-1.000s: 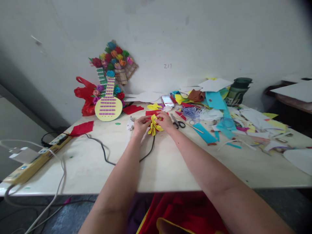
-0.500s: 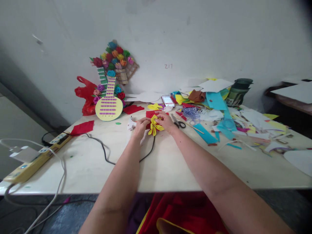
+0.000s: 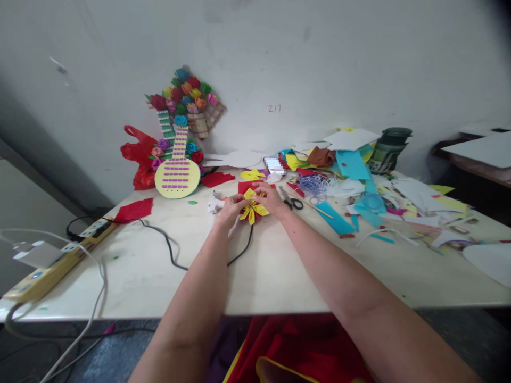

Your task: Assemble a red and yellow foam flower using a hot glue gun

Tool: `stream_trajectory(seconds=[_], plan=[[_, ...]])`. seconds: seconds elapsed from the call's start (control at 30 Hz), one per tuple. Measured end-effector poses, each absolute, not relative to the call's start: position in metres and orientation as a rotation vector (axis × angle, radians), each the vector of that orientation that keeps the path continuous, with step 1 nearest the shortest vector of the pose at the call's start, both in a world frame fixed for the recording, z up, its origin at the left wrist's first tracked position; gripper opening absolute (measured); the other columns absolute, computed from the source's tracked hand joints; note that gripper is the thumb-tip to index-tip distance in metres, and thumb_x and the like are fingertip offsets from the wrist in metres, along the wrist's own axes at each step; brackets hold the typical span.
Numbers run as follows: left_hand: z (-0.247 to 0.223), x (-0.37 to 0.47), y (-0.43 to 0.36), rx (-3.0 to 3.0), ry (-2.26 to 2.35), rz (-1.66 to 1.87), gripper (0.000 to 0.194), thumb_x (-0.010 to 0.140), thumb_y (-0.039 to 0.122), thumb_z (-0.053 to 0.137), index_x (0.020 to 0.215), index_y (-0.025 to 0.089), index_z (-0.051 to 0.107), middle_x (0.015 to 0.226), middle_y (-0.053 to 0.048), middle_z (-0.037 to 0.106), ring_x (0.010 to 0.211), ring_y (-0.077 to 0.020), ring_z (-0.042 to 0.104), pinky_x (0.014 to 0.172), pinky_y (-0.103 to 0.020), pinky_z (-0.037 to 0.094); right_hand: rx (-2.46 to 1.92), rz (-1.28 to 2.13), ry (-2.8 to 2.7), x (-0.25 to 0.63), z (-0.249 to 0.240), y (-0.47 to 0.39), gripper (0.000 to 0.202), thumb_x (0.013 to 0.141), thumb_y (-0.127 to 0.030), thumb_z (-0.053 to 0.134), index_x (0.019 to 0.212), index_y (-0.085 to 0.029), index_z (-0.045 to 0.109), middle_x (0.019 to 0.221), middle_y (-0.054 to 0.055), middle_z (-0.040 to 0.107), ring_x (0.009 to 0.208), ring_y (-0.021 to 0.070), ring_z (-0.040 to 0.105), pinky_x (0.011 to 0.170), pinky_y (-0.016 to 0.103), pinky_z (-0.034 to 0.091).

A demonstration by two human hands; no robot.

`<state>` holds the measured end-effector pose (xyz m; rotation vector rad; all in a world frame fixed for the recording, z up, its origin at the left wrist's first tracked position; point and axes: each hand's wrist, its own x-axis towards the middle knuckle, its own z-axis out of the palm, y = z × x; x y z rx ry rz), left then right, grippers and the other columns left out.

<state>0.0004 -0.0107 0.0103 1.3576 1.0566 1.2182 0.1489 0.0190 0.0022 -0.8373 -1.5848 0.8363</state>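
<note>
A yellow paper flower (image 3: 251, 207) with red behind its petals is held between both hands over the middle of the table. My left hand (image 3: 234, 206) pinches its left side, thumb and fingers together. From the right, my right hand (image 3: 268, 197) grips the upper right petals. Red paper (image 3: 245, 186) lies just behind the flower. A white glue gun (image 3: 215, 203) with an orange part rests left of my left hand, partly hidden by it. Black-handled scissors (image 3: 293, 202) lie right of my right hand.
A yellow paper lute (image 3: 178, 177) and paper flowers stand at the back left, beside a red bag (image 3: 139, 159). A power strip (image 3: 59, 263) with cables lies on the left. Paper scraps (image 3: 415, 199) and a green bottle (image 3: 389, 151) are on the right.
The flower has turned slightly between my fingers and its petals look more spread. Both hands stay around it; the whole view has shifted a little.
</note>
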Motion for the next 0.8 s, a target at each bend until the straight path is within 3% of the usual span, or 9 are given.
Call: stream_trajectory(seconds=[0.33, 0.8], plan=[[0.0112, 0.0007, -0.0106, 1.283, 1.032, 1.221, 0.028, 0.052, 0.032, 0.075, 0.059, 0.016, 0.053, 0.048, 0.004, 0.046, 0.040, -0.0058, 0.038, 0.040, -0.020, 0.025, -0.811, 0.854, -1.586, 0.1493, 0.0020, 0.0178, 0.011, 0.066, -0.028, 0.061, 0.070, -0.019, 0.060, 0.113, 0.006, 0.056, 0.109, 0.0190, 0.051, 0.090, 0.034, 0.043], [0.0113, 0.0043, -0.0100, 1.210, 1.078, 1.293, 0.028, 0.051, 0.035, 0.075, 0.057, 0.017, 0.054, 0.049, 0.003, 0.048, 0.042, -0.0076, 0.044, 0.041, -0.020, 0.036, -0.823, 0.828, -1.579, 0.1487, 0.0079, 0.0134, 0.007, 0.064, -0.025, 0.061, 0.068, -0.019, 0.061, 0.107, 0.005, 0.060, 0.105, 0.0185, 0.054, 0.096, 0.035, 0.038]])
